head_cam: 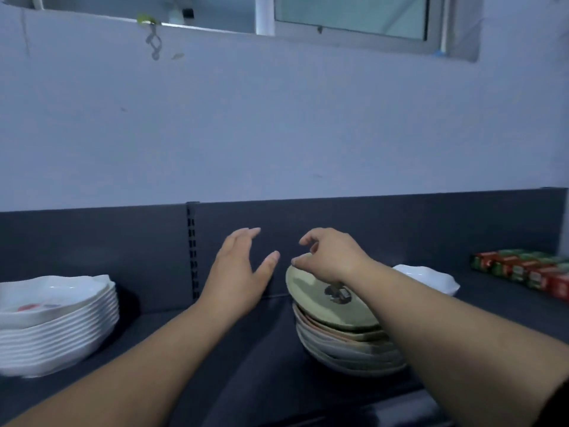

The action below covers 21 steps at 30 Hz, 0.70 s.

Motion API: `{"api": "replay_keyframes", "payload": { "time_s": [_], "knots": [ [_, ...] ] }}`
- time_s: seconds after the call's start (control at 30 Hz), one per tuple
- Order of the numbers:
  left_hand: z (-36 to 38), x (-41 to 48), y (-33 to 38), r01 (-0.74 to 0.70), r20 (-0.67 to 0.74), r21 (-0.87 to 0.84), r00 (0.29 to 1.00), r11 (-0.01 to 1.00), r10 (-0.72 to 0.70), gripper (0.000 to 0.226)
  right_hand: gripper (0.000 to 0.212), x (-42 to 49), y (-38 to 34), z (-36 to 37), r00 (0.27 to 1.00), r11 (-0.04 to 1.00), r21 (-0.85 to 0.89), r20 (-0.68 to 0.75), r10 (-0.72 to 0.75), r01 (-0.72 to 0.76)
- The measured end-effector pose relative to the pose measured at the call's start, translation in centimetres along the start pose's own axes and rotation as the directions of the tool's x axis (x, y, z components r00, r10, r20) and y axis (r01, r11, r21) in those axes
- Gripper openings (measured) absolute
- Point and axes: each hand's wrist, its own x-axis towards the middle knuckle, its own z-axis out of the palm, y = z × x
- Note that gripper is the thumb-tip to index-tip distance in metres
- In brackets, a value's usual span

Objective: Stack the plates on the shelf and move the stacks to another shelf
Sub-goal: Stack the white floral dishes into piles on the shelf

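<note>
- shelf: dark deck with a dark back panel; a slotted upright stands in the panel left of centre.
- stack of white plates: at the left end of the shelf, near the front edge, with a red mark on the top plate.
- stack of pastel plates: right of centre on the shelf, well apart from the white stack and uneven in its layers.
- green plate: topmost on the pastel stack and tilted, its far rim raised toward the back panel; it has a dark motif at its centre.
- left hand: held in the air left of the pastel stack, fingers straight and thumb spread wide; it holds nothing.
- right hand: over the far rim of the green plate, fingers curled, thumb tip at the rim; i cannot tell whether it has a grip.
- single white plate: behind the right forearm, by the back panel.
- red and green boxes: in a row at the shelf's right end.
</note>
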Motion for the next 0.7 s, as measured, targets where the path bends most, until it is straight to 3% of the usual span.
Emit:
{"api": "replay_keyframes", "payload": {
  "time_s": [0.4, 0.57, 0.7],
  "knots": [
    [19.5, 2.7, 19.0, -0.065, 0.104, -0.125, 0.992, 0.990, 0.078, 0.056, 0.047, 2.7, 25.0, -10.2, 0.982, 0.983, 0.028, -0.049, 0.183, -0.182],
    [26.1, 2.0, 21.8, 0.087, 0.223, -0.151, 0.973, 0.985, -0.052, 0.055, 0.049, 3.6, 31.1, -10.2, 0.975, 0.974, 0.049, -0.006, 0.223, -0.222],
    [29.9, 1.4, 21.2, 0.245, 0.304, -0.104, 0.931, 0.964, -0.204, 0.056, 0.064, 4.2, 34.0, -9.3, 0.971, 0.965, 0.112, 0.036, 0.235, -0.238]
  ]
}}
